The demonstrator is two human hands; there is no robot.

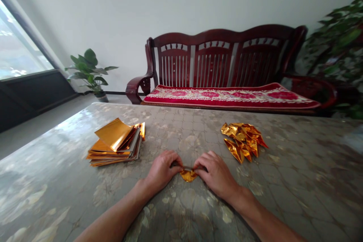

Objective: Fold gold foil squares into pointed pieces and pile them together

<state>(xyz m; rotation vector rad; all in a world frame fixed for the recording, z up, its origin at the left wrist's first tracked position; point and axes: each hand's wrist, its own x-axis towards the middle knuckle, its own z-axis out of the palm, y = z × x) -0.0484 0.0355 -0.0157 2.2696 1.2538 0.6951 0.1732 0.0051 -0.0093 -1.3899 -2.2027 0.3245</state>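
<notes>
Between my two hands is a small piece of gold foil paper [188, 176], partly folded, with a greyish strip along its upper edge. My left hand [166, 168] pinches its left end between thumb and fingers. At the right end, my right hand [214, 170] grips it the same way. Fingertips cover both ends of the paper. To the left lies a stack of gold foil sheets [113, 149], its top sheet tilted and curling. A small heap of folded gold foil pieces [244, 140] rests on the right.
The table [187, 219] has a patterned, glossy cover. Behind it stands a dark red wooden bench [211, 66] with a red floral cushion [227, 95]. A potted plant [90, 72] is at the back left, and leafy greenery [337, 41] at the right.
</notes>
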